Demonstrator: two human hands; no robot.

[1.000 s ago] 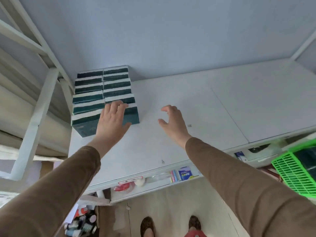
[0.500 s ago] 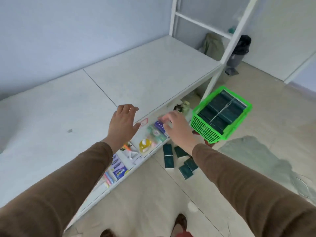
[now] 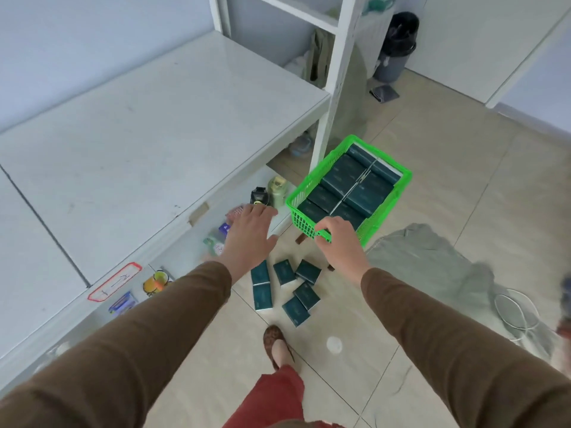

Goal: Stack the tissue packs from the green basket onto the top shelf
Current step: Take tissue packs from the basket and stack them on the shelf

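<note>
The green basket [image 3: 310,183] stands low beside the shelf's white post, filled with several dark teal tissue packs [image 3: 343,174]. More packs [image 3: 262,291] lie scattered on the floor tiles below my hands. My left hand [image 3: 250,236] is open with spread fingers over the shelf's front edge. My right hand [image 3: 340,245] hangs in front of the basket's near corner, fingers loosely curled, holding nothing. The white top shelf [image 3: 139,128] fills the left of the view. The stack built on it is out of view.
A lower shelf holds small bottles and jars [image 3: 275,193]. The white post [image 3: 340,72] rises right behind the basket. A grey cloth [image 3: 432,257] and a white cable [image 3: 513,310] lie on the floor at right, a dark bin [image 3: 395,47] far back. My foot [image 3: 278,347] is below.
My view swung right from the stacked packs on the shelf to the basket. Both hands left the stack and moved toward the basket, the right one now over its near corner.
</note>
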